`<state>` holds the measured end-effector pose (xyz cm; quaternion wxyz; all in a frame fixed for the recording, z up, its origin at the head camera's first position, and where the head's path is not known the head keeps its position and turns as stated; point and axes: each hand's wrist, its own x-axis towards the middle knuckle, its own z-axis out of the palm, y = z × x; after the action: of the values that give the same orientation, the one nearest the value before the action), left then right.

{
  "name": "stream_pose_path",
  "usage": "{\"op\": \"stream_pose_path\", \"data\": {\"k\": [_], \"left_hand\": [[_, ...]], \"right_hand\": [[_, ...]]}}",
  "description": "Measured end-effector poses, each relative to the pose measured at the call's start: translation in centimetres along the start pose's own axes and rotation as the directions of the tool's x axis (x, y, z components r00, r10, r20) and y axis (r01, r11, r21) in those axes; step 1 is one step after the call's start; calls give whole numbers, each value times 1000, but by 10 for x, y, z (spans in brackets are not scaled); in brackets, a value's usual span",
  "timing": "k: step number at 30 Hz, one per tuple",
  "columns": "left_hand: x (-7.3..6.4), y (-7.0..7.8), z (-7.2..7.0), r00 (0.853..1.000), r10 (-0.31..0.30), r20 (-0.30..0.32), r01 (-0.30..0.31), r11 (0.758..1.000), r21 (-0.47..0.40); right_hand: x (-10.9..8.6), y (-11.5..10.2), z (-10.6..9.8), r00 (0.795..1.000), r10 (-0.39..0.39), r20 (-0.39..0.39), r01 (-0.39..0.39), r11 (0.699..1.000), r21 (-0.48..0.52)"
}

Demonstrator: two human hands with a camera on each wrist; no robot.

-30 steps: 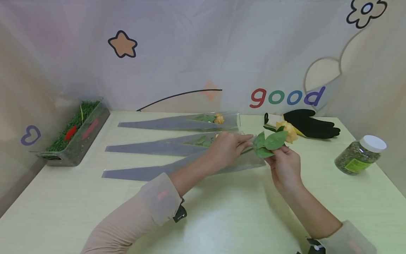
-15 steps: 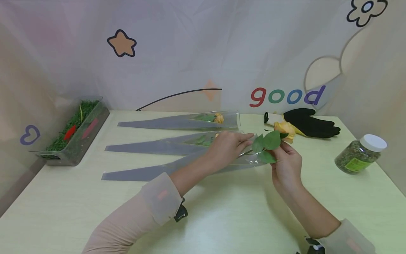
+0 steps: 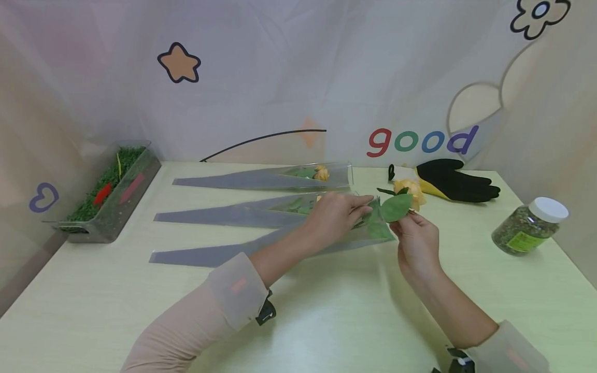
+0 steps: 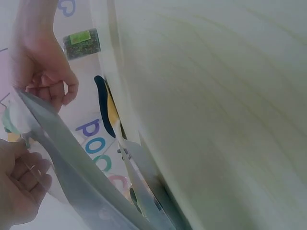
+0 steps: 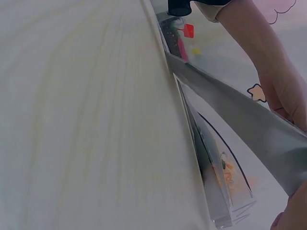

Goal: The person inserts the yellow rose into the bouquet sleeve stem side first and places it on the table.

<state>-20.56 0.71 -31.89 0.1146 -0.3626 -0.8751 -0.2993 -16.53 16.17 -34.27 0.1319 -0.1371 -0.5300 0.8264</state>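
Observation:
My left hand (image 3: pixel 328 217) pinches the mouth edge of the nearest flower sleeve (image 3: pixel 200 256), a long tapered grey and clear one. Part of a yellow rose (image 3: pixel 410 192) lies inside that sleeve, its lower leaves showing through the clear film. Bloom and one large leaf (image 3: pixel 395 207) stick out past the mouth. Just below the bloom, my right hand (image 3: pixel 418 241) pinches the rose, fingertips right at the sleeve's mouth. The sleeve (image 4: pixel 81 167) slants up off the table in the left wrist view. Most of the stem is hidden behind my left hand.
Behind lie two more sleeves, a middle one (image 3: pixel 224 215) and a back one (image 3: pixel 224 181), each with a yellow rose inside. A black and yellow glove (image 3: pixel 459 182) rests at back right, near a white-lidded jar (image 3: pixel 524 230). A clear bin of artificial grass (image 3: pixel 100 225) stands left.
My right hand has brought the rose leftward, and its lower leaves have gone from outside the sleeve to inside it. My left hand has stayed at the sleeve's mouth.

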Motion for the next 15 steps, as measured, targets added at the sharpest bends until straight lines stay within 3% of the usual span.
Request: {"op": "stream_pose_path", "data": {"k": [6,15], "left_hand": [[1,1,-1,1000,14,-7,-14,1000,7],[1,1,0,1000,20,-18,-20,1000,16]], "right_hand": [[2,0,1,999,-10,-49,9,1000,-20],[2,-2,2,999,12,-39,-10,999,54]]}}
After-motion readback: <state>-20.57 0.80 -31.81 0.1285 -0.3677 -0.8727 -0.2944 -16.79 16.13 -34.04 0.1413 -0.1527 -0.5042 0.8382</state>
